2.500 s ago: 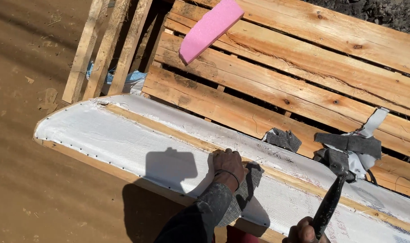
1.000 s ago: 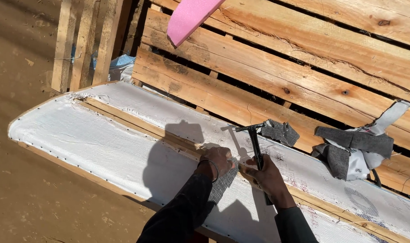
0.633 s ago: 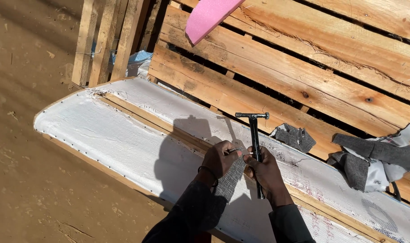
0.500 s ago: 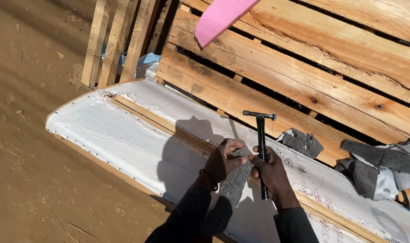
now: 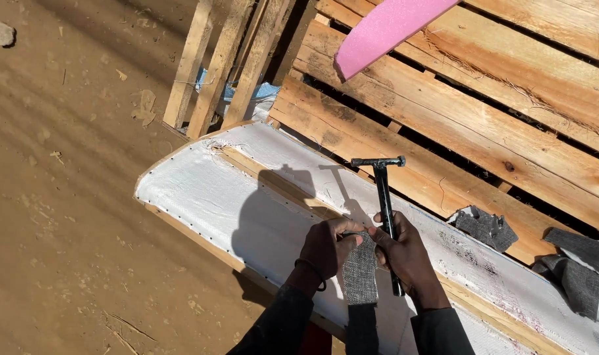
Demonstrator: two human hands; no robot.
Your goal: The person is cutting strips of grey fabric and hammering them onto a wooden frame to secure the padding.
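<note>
A long white padded panel with a wooden strip along its middle lies in front of me. My left hand pinches the top end of a grey woven fabric strip lying on the panel. My right hand grips a black hammer by its handle, head pointing up, and its fingers also touch the strip's top. Both hands meet at the strip. A dark band circles my left wrist.
A wooden pallet lies behind the panel with a pink foam piece on top. Grey fabric scraps lie to the right. Wooden slats lean at the back left. Bare dirt ground spreads on the left.
My right hand brought the hammer from the lower right up beside my left hand. The hammer now stands upright, and both hands hold the grey strip's end together.
</note>
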